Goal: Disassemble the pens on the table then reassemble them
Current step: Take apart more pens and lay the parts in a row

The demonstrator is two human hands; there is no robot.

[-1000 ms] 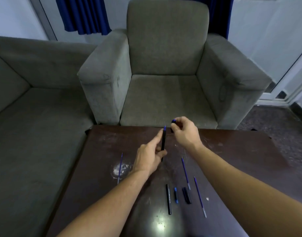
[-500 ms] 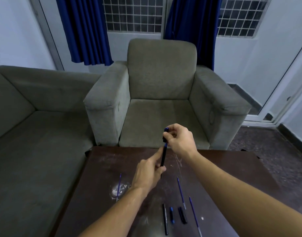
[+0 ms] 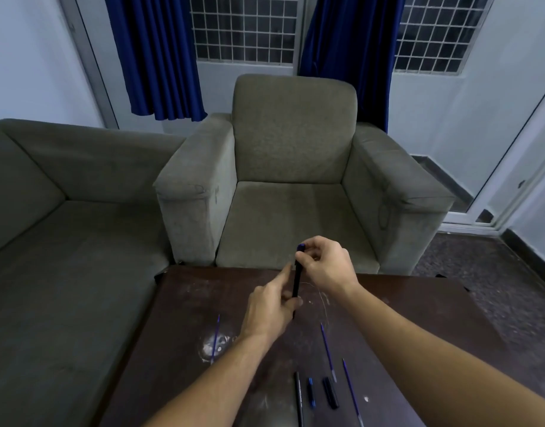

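Pen barrel (image 3: 296,282) was held upright over the tabletop's (image 3: 419,318) far edge, left hand (image 3: 271,312) gripping its lower part, right hand (image 3: 325,266) pinching the blue end piece (image 3: 301,247) on top. Risk: a crooked push could jam the piece or flick it away; rolling refills (image 3: 328,352), black cap (image 3: 330,392) and spare barrel (image 3: 299,399) lay loose nearer the person, none obstructing

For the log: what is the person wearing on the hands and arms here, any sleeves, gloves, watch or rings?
Nothing worn shows. The left hand and right hand have no gloves, and no ring is visible on the fingers. The left forearm and right forearm are uncovered down to the frame's edge: no sleeve, watch or band in view.
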